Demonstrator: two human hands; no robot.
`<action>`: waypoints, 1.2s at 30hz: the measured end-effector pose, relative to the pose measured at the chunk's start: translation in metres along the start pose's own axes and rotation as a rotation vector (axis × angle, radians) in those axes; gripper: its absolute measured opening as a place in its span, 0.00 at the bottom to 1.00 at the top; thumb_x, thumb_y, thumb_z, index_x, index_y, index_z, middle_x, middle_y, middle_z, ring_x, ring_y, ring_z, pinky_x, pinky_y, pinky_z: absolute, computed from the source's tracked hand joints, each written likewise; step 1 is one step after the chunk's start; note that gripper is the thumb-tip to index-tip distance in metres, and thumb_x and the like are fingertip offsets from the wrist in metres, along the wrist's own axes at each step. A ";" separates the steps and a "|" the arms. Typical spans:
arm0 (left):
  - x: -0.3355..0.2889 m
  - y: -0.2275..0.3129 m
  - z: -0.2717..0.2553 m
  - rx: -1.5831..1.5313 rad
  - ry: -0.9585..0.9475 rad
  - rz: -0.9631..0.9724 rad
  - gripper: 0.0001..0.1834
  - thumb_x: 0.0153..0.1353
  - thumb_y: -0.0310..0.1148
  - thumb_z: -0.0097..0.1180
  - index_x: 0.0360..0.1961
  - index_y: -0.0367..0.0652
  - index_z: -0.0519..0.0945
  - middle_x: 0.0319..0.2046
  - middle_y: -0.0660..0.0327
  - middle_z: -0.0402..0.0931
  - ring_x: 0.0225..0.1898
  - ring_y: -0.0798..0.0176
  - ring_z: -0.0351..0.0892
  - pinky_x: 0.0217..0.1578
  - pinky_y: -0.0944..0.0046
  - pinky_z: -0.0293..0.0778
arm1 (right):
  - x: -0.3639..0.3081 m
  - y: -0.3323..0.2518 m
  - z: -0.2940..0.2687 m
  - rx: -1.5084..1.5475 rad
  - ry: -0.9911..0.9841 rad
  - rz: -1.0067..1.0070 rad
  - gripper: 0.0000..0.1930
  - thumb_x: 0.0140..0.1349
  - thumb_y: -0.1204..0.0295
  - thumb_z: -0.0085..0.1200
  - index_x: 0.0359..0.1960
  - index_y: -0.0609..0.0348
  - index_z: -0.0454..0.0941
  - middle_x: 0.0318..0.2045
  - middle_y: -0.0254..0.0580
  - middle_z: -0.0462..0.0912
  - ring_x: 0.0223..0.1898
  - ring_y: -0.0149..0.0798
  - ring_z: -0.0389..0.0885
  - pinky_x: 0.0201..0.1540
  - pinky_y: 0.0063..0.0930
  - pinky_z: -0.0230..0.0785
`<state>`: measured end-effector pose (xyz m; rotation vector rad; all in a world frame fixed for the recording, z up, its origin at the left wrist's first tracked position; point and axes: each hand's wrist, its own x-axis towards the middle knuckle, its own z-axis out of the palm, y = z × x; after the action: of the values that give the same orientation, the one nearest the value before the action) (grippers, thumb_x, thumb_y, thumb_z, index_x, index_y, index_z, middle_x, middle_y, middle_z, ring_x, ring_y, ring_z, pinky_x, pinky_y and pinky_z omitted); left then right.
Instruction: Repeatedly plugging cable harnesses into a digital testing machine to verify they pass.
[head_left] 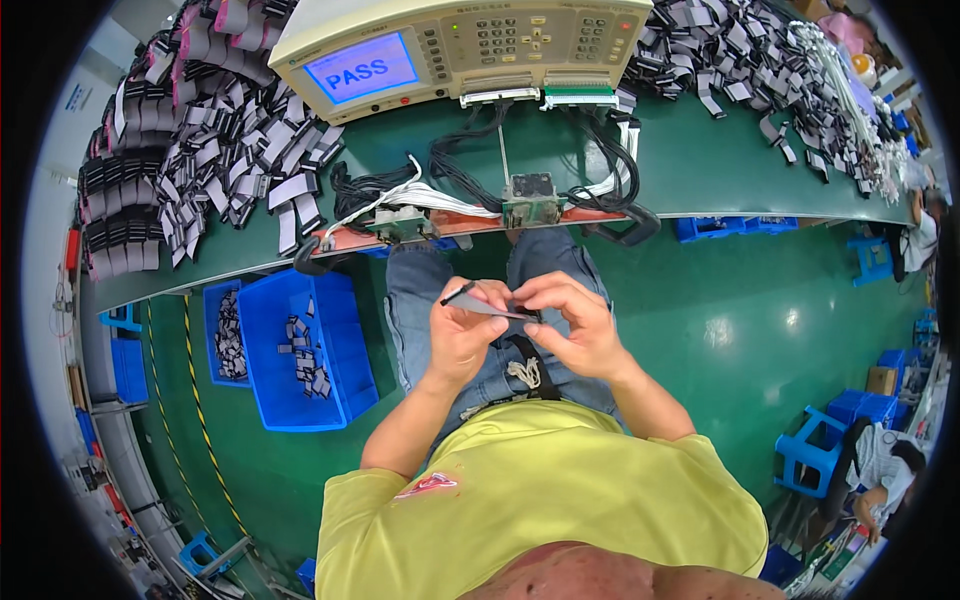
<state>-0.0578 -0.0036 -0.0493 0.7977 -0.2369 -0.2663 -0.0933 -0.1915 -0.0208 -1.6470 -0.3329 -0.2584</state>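
A short grey ribbon cable (468, 302) with black end connectors is held up above my lap, between both hands. The fingers and thumb of my left hand (462, 335) pinch it near one end, where a connector sticks out beyond them. My right hand (575, 325) pinches the other end between thumb and fingertips, which partly cover that connector. Just beyond my hands, at the table's near edge, stand a green board fixture (532, 205) with a dark socket and a smaller one (402, 226). Bundled black and white wires link them to a beige cable tester (480, 55), its screen lit blue.
Loose ribbon cables (250, 160) are heaped on the green table (400, 140) left of the tester, and another heap (740, 55) lies to its right. A blue bin (310, 400) holding several cables stands on the floor to my left. People sit at the far right, near blue stools (808, 455).
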 end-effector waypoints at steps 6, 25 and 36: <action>-0.005 0.024 -0.021 0.062 -0.148 -0.329 0.27 0.61 0.31 0.71 0.60 0.38 0.76 0.41 0.57 0.81 0.48 0.57 0.82 0.51 0.59 0.76 | -0.001 -0.017 -0.034 0.087 -0.179 0.009 0.15 0.59 0.80 0.65 0.48 0.64 0.80 0.37 0.43 0.84 0.35 0.36 0.82 0.38 0.28 0.74; 0.000 -0.003 -0.020 0.228 -0.363 0.014 0.11 0.59 0.20 0.72 0.40 0.35 0.81 0.41 0.54 0.83 0.45 0.55 0.82 0.48 0.57 0.76 | 0.003 -0.022 -0.030 0.197 -0.082 0.104 0.20 0.59 0.82 0.67 0.53 0.66 0.78 0.42 0.47 0.83 0.45 0.38 0.82 0.48 0.32 0.75; 0.007 0.020 -0.014 0.622 -0.215 0.189 0.12 0.54 0.20 0.75 0.36 0.36 0.81 0.33 0.58 0.80 0.37 0.62 0.79 0.39 0.65 0.74 | -0.002 -0.012 -0.040 0.112 -0.097 0.138 0.14 0.58 0.85 0.67 0.44 0.65 0.79 0.40 0.43 0.80 0.41 0.33 0.78 0.43 0.27 0.72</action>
<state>-0.0440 0.0167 -0.0434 1.3531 -0.6123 -0.0950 -0.0985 -0.2305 -0.0064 -1.5667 -0.3000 -0.0549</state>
